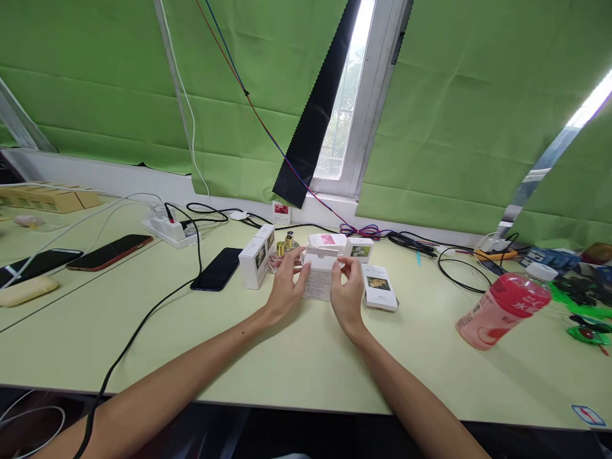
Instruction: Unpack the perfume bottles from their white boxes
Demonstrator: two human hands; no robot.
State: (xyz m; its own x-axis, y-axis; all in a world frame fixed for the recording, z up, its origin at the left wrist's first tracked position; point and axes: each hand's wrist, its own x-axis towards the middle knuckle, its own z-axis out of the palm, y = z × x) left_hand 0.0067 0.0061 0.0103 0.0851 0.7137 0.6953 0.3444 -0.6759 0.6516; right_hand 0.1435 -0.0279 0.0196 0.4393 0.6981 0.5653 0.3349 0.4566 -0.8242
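A small white carton (317, 285) with fine print on its near face stands on the table, its top flaps raised. My left hand (287, 284) grips its left edge with thumb and fingers. At the carton's right upper corner, my right hand (348, 293) pinches a side flap between thumb and curled fingers. Just behind my left hand are small glass bottles with gold caps (280, 247), partly hidden by the fingers. An upright white box (253, 264) with a picture is left of them. Right of my right hand lies a flat white box (379, 288) with a yellow flower picture.
More white boxes (359, 247) stand behind the carton. A black phone (217, 269) lies to the left, near a black cable (143, 319) crossing the table. A pink drink bottle (504, 309) stands at right. Behind are a power strip (172, 229) and coiled wires (366, 231).
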